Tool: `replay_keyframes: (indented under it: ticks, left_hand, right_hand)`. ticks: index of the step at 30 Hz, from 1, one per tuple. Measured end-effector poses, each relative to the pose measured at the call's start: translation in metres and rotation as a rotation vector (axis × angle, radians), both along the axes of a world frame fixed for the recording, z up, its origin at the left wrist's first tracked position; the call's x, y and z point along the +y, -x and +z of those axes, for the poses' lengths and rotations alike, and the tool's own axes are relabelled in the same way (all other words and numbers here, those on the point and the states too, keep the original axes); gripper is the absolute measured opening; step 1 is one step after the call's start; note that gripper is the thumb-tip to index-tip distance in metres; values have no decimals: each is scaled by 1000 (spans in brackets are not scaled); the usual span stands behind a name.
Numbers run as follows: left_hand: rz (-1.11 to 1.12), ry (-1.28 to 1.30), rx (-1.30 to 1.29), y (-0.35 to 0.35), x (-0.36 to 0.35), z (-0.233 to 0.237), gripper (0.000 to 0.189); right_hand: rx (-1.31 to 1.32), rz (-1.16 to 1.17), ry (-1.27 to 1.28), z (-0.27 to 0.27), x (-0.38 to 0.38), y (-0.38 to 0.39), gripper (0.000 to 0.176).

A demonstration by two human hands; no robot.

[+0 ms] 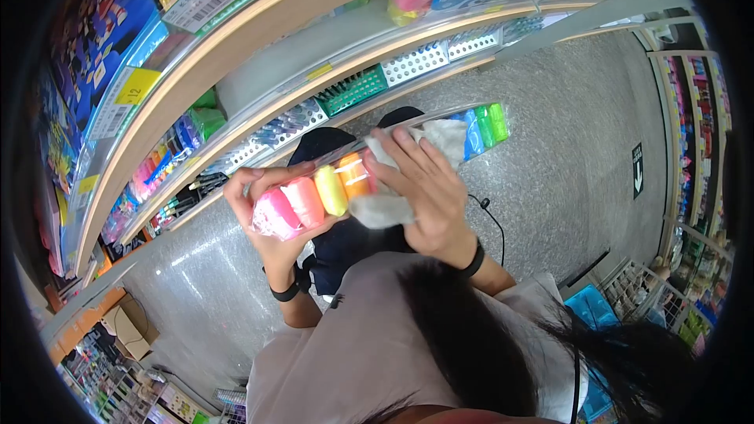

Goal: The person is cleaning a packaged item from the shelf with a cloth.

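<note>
A long clear pack of soft coloured pieces (331, 191) lies tilted across my view, above my knees. Pink, peach, yellow and orange show at its left part, blue and green at its right end. Gripping the left end from below and the side is my left hand (273, 250), its thumb and fingers around the plastic. My right hand (432, 200) presses a pale grey cloth (381, 212) on the pack's middle. The cloth sticks out on both sides of the fingers and hides the pieces beneath.
Store shelves (236, 47) with price tags curve close in front. White baskets (416, 63) and a green basket (353, 92) of pens sit on a lower shelf. A cardboard box (129, 324) stands lower left. More racks (691, 165) line the right. A thin cable (495, 220) hangs over the grey floor.
</note>
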State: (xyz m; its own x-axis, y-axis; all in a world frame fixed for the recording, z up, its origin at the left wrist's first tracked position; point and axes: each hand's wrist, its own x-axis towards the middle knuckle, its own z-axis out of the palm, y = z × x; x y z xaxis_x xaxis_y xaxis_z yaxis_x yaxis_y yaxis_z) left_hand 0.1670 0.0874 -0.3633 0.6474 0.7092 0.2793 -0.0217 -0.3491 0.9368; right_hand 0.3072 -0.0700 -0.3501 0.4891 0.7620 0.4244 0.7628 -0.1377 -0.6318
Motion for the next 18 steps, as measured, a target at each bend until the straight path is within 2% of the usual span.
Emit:
replay_keyframes:
  ticks: [1, 3, 4, 6, 8, 9, 10, 11, 12, 13, 14, 15, 16, 17, 18]
  left_hand:
    - [-15, -69, -3, 1, 1, 1, 99]
    - [-24, -111, 15, 5, 1, 1, 99]
    - [-31, -154, 36, 5, 1, 1, 99]
    - [-27, -122, -27, 4, -2, -2, 92]
    - [-109, -103, -14, 0, -2, 3, 86]
    - [-59, -26, -94, -5, -9, 10, 49]
    - [-61, -29, -94, -4, -8, 10, 49]
    - [-137, -179, -137, -2, -5, 8, 40]
    - [-212, -328, -178, 0, -3, 7, 31]
    - [-197, -401, -112, 1, -7, 12, 14]
    - [-229, -476, -75, 3, -7, 14, 8]
    - [-280, -530, -7, 10, -4, 17, 13]
    - [-332, -581, 62, 16, 0, 19, 18]
    - [-327, -574, 72, 19, -1, 18, 18]
    - [-277, -581, 117, 22, -2, 14, 32]
  right_hand:
    - [6, 106, 10, -5, -6, -9, 34]
    - [-44, -47, -18, -20, -23, -32, 35]
    - [21, -245, -46, -27, -30, -39, 35]
    - [-68, -251, -8, -38, -48, -57, 34]
    - [139, -310, -186, -49, -56, -62, 36]
    - [139, -311, -189, -49, -59, -64, 36]
    - [389, -499, -298, -45, -60, -65, 37]
    - [643, -682, -407, -42, -61, -67, 39]
    - [646, -681, -412, -39, -62, -73, 39]
    - [688, -683, -355, -36, -64, -82, 39]
    - [731, -684, -293, -35, -68, -88, 39]
    - [891, -669, -157, -38, -73, -91, 38]
    - [898, -665, -144, -38, -72, -87, 38]
    - [989, -513, 33, -38, -70, -82, 38]
    - [1070, -355, 206, -37, -68, -76, 38]
